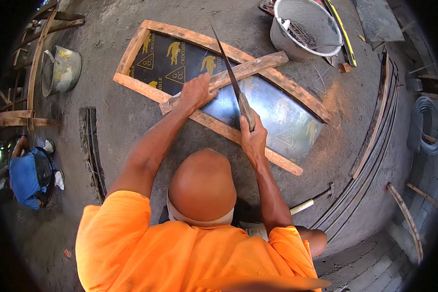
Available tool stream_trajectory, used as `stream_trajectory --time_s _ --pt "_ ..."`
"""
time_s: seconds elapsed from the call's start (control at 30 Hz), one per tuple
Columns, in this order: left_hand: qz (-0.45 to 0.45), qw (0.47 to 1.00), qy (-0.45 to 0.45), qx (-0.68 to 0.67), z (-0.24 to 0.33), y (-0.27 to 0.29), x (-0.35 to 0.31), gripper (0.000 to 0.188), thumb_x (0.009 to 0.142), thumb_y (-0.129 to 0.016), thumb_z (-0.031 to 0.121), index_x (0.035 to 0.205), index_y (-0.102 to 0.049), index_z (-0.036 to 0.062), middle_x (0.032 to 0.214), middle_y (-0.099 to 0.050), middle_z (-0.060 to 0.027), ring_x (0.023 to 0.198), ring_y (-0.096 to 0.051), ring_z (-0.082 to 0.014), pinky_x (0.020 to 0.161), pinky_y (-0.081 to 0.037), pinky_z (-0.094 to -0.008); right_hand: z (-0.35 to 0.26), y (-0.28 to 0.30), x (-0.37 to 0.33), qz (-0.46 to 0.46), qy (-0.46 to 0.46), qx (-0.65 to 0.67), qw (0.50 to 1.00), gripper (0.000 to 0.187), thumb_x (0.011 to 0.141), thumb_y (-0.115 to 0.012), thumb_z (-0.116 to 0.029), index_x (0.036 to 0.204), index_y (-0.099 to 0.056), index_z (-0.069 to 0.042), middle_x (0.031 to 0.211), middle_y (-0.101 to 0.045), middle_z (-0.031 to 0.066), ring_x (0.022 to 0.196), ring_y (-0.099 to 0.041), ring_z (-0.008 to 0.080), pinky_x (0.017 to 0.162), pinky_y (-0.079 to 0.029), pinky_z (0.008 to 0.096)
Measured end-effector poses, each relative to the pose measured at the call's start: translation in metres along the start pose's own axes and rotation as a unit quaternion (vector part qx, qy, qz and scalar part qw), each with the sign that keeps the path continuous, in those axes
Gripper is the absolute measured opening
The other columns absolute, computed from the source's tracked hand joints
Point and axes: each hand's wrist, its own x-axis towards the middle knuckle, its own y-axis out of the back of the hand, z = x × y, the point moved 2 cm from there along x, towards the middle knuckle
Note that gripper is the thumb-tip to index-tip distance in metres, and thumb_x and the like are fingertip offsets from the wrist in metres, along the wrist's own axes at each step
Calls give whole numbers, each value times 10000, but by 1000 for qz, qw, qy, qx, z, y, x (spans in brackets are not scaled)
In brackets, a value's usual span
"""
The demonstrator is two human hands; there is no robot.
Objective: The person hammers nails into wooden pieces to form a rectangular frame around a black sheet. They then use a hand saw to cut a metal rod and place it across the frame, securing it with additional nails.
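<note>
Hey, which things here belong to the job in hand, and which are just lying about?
In the job:
- handsaw, in the right hand
- wooden batten, gripped by the left hand
- wooden frame, beneath the batten

Apparently lying about:
- grey bucket
- yellow-stained bucket
- hammer

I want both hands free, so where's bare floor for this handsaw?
Left: mostly bare floor between the wooden frame and the stained bucket. Right: another patch between the frame and the long board, beyond the hammer. Crowded at upper right: a yellow bar and wood block beside the gray bucket.

The wooden batten looks rough, the panel glossy.
</note>
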Motion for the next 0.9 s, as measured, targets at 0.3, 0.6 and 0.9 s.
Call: stream_trajectory --time_s 0.3,0.6,0.9 --pt "41 988 47 -138 -16 -7 3 583 1008 -544 488 1315 -594 -6 1167 -712 -251 1091 -685 -464 963 -523 -555 13 -25 10 -29 36 -35 998 494 1058 -614 -373 1428 -586 -46 1156 -741 239 1079 -730 324 933 -545 429" --pt "-33 990 134 -23 1 1 10 578 1074 -410 507 1103 -740 34 1037 -733 -297 1004 -703 -493 905 -540 -576 11 -23 9 -63 64 -63 994 493 1068 -581 -349 1452 -544 -42 1096 -708 335 1036 -700 507 861 -551 530" --pt "-34 993 116 -14 0 2 12 644 1084 -373 509 1043 -724 -29 995 -735 -308 961 -716 -501 876 -560 -573 5 16 -25 -110 -42 -93 989 477 1085 -523 -361 1480 -528 -94 1169 -672 373 1119 -630 569 909 -524 568"
